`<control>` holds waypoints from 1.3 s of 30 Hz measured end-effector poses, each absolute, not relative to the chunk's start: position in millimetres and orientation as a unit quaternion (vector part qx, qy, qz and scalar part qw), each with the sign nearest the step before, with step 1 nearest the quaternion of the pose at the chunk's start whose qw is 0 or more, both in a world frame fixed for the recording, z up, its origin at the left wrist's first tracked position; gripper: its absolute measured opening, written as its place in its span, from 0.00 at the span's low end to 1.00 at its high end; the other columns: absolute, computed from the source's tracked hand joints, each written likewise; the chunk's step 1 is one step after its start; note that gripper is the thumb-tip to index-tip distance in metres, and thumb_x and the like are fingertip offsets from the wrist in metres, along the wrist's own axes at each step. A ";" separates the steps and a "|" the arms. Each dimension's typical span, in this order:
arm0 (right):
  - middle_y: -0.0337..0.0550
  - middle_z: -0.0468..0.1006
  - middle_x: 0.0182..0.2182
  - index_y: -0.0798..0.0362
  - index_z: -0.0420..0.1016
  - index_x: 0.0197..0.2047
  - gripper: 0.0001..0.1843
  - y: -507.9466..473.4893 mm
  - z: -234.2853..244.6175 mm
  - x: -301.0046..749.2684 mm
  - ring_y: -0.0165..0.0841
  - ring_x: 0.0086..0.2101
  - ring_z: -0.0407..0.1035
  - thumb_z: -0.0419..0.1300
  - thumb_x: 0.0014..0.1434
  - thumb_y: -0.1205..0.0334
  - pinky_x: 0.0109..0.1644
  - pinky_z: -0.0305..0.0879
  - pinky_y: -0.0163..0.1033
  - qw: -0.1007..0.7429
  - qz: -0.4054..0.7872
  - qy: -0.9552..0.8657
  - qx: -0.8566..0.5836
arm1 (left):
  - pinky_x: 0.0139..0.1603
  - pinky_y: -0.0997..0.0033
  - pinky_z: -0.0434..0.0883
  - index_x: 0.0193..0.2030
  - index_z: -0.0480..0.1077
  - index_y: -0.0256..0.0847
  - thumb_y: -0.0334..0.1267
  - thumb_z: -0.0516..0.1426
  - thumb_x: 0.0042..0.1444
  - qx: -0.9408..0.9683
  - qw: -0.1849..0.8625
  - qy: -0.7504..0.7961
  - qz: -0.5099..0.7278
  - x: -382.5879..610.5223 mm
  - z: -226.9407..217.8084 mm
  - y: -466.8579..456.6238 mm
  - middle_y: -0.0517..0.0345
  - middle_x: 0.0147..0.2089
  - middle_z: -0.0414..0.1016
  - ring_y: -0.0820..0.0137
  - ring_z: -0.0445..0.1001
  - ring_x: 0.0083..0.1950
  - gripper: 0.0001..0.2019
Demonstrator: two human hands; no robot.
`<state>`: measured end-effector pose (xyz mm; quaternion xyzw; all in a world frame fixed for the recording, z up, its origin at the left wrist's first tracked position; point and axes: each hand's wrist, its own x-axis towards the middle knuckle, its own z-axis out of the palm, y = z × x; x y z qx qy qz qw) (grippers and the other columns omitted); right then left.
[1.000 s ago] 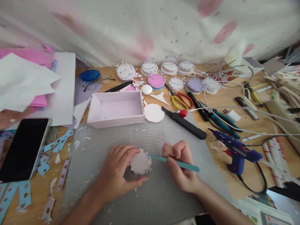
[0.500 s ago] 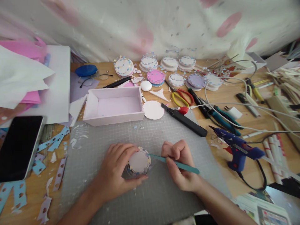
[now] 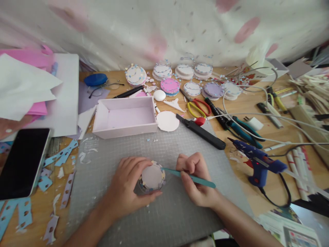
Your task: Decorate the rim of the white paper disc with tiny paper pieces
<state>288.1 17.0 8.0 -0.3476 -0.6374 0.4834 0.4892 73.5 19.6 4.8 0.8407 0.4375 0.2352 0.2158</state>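
My left hand [image 3: 132,181] is wrapped round the side of a small round piece [image 3: 152,177] with a pale top, its rim dotted with tiny cream and blue paper shapes. Fingers lie along its far left edge and the thumb along the near one. Between the thumb and fingers of my right hand [image 3: 194,180] are teal tweezers [image 3: 202,181]. Their thin tip points left and meets the piece's right rim. Whether the tip grips a paper shape is too small to tell. Both hands are over a grey cutting mat [image 3: 164,219].
Beyond the hands are a lilac open box [image 3: 125,128], a pale disc [image 3: 168,121] and a black utility knife [image 3: 205,135]. On the right lies a blue glue gun [image 3: 259,159] with its cord. Decorated round pieces [image 3: 170,84] line the back. A phone [image 3: 24,161] is at left.
The camera view has shifted slightly. My left hand still holds the round piece, and the tweezers' tip stays at its right rim.
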 end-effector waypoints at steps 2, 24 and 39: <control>0.34 0.53 0.25 0.48 0.48 0.36 0.08 16.8 6.9 288.1 0.31 0.26 0.51 0.45 0.67 0.64 0.29 0.51 0.38 0.491 0.484 -0.636 -0.345 | 0.49 0.56 0.67 0.51 0.63 0.41 0.46 0.64 0.47 0.840 0.218 0.438 0.234 73.9 5.4 19.6 0.48 0.47 0.74 0.56 0.72 0.49 0.26; 0.33 0.54 0.25 0.47 0.50 0.35 0.08 20.0 -0.7 293.3 0.31 0.26 0.51 0.49 0.65 0.62 0.29 0.50 0.37 0.535 0.520 -0.575 -0.335 | 0.51 0.55 0.65 0.51 0.62 0.41 0.45 0.64 0.48 0.834 0.227 0.448 0.228 74.6 6.6 19.8 0.49 0.48 0.73 0.57 0.71 0.50 0.25; 0.27 0.41 0.16 0.48 0.49 0.29 0.12 54.5 -8.8 298.4 0.28 0.19 0.37 0.53 0.49 0.65 0.26 0.43 0.34 0.600 0.656 -0.290 -0.353 | 0.49 0.57 0.64 0.49 0.62 0.42 0.45 0.63 0.49 0.836 0.217 0.444 0.237 75.4 5.3 20.2 0.52 0.46 0.72 0.59 0.69 0.49 0.23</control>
